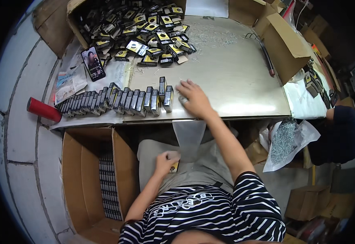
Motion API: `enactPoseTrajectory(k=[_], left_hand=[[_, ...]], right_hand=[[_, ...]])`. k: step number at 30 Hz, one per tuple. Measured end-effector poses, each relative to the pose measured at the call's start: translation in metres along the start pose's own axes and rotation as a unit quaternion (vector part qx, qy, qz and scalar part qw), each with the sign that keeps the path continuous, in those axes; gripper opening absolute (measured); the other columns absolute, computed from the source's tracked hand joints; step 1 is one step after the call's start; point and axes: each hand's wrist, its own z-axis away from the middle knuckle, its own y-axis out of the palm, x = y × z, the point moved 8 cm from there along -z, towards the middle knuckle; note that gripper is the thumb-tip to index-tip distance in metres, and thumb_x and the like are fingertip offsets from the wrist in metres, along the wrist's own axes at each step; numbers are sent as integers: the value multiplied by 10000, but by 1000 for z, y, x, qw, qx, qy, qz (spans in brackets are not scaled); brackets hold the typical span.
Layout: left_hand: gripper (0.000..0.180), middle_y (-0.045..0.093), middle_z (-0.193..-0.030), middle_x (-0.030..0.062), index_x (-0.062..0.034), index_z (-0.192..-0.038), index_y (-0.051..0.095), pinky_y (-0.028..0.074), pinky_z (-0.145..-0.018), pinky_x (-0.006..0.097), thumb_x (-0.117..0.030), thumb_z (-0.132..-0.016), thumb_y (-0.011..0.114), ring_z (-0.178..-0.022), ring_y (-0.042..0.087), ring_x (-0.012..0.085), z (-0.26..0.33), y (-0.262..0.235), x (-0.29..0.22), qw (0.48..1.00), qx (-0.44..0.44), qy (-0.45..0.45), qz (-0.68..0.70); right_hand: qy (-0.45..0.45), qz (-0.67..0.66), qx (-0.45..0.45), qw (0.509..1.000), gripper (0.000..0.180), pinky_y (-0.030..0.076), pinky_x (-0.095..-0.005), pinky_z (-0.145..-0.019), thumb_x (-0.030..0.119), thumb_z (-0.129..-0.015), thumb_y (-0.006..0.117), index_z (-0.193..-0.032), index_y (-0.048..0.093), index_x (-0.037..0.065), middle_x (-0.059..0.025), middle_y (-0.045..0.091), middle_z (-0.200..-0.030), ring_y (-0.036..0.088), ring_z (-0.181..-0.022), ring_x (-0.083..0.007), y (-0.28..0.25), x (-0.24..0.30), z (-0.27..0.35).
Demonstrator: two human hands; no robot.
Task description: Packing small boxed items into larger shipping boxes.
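Note:
My right hand [194, 101] lies over the metal tabletop [234, 89], its fingers stretched out and apart. Just left of it, small black boxes [168, 99] stand in a long slanting row along the near edge. Down at my lap, my left hand [166, 163] is closed around a small yellow-and-black box [174, 167], mostly hidden by the fingers. Between the two hands, a translucent plastic sheet or chute [188, 132] hangs from the table edge. Farther back, a large heap of yellow-and-black boxes [153, 30] spreads over the tabletop's left side.
A phone [93, 64] leans near the heap; a red cylinder [44, 110] lies at the far left. Below stands an open carton [89, 179] with stacked boxes inside. Tiny metal pieces [222, 36] are scattered at the back. A bag of metal pieces [285, 140] sits right.

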Motion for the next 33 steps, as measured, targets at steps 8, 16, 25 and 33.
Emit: enactPoseTrajectory(k=[8,16,25,33], left_hand=[[348,675,-871,82,41,-1020,620,523,-664,276,-41,-706,745,-740,646,162,-11,59,16,972,105,-77,196],[527,618,-1104,129,72,-1252,416,502,-885,318,125,-751,571,-1002,620,204,2,67,30,841,203,-82,495],[443,610,-1116,113,38,-1209,500,485,-879,293,103,-773,546,-1045,591,181,34,71,49,897,236,-99,360],[454,580,-1206,150,46,-1257,484,444,-940,330,92,-805,472,-1083,573,219,53,9,-113,965,16,194,175]], right_hand=[[41,77,-1,996,593,326,-435,-1076,-32,-686,529,-1264,528,95,-162,501,-1312,393,-1290,-359,-7,79,96],[74,-147,24,986,542,460,-375,-932,-174,-658,442,-1134,603,29,-186,590,-1155,564,-1101,-356,-19,63,173],[112,-139,173,969,349,512,-382,-781,-41,-734,542,-1071,622,0,-181,664,-912,638,-862,-360,24,60,196],[161,-297,141,930,261,511,-334,-713,-64,-731,576,-983,640,-41,-164,673,-882,655,-786,-280,-22,76,157]])
